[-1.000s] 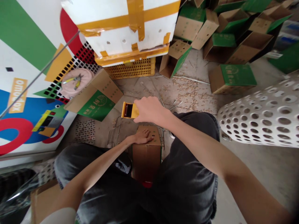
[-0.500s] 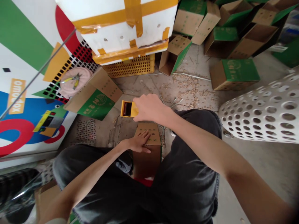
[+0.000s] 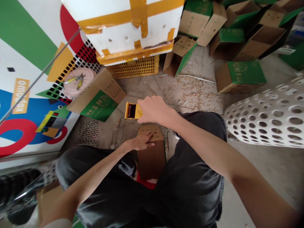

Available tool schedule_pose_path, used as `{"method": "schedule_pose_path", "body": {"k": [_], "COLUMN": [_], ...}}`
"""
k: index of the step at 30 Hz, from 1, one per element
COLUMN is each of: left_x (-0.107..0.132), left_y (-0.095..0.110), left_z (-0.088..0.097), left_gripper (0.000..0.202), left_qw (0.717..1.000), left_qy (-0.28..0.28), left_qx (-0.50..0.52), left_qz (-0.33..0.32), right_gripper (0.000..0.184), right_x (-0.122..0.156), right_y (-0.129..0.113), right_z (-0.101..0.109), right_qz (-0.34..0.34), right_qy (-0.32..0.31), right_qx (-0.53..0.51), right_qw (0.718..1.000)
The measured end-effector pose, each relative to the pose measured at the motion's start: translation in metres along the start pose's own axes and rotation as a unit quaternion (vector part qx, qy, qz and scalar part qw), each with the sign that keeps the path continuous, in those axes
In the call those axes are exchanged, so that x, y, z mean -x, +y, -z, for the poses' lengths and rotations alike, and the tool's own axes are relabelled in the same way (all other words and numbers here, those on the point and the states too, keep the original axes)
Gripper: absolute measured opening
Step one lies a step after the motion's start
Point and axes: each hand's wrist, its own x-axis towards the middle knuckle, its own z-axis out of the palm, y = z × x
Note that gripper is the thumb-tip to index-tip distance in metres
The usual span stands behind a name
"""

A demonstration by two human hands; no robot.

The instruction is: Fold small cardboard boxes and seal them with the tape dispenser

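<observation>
My right hand (image 3: 152, 110) is closed around a yellow boxy-headed hand tool (image 3: 131, 110). The tool's hollow, dark-centred head sticks out to the left of my fist, and its grip is hidden in the palm. Just below it, a brown cardboard box (image 3: 152, 163) with green edges stands between my knees. My left hand (image 3: 142, 141) rests on the upper face of this box, fingers stretched out and holding nothing. The tool is in the air above the far edge of the box.
Ahead stand a taped white foam box (image 3: 114, 41) and a yellow crate (image 3: 133, 68). A green-and-brown carton (image 3: 101, 101) leans by a pink stool (image 3: 79, 80) with pliers (image 3: 79, 81) on it. At right is a white perforated basket (image 3: 268, 118); several cartons (image 3: 241, 76) lie beyond.
My left hand has shifted slightly up the box, and its fingers now lie closer together. The right hand keeps its hold on the yellow tool. The whole view has moved slightly.
</observation>
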Motion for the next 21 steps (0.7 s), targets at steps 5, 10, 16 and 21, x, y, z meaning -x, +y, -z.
{"method": "schedule_pose_path", "body": {"k": [5,10,16,21], "left_x": [-0.0017,-0.0018,-0.0006,-0.0012], "left_y": [0.0030,0.0014,0.0020,0.0029], "left_z": [-0.0051,-0.0016,0.0039,0.0030], "left_gripper": [0.083,0.078,0.076,0.073], "left_qw": [1.000,0.999,0.999,0.999], "left_qy": [0.018,0.034,0.035,0.052], "left_qx": [-0.009,-0.006,0.005,0.004], "left_qz": [-0.007,-0.005,0.021,0.016], "right_gripper": [0.056,0.056,0.055,0.055], "right_x": [-0.0005,-0.0010,0.0000,-0.0003], "right_y": [0.0001,0.0001,0.0000,-0.0005], "right_z": [-0.0018,-0.0024,-0.0010,-0.0023], "right_qz": [0.001,0.000,0.000,0.002], "right_qy": [0.005,0.003,0.006,0.003], "right_qx": [0.000,0.001,0.000,0.002], "right_qw": [1.000,1.000,1.000,1.000]}}
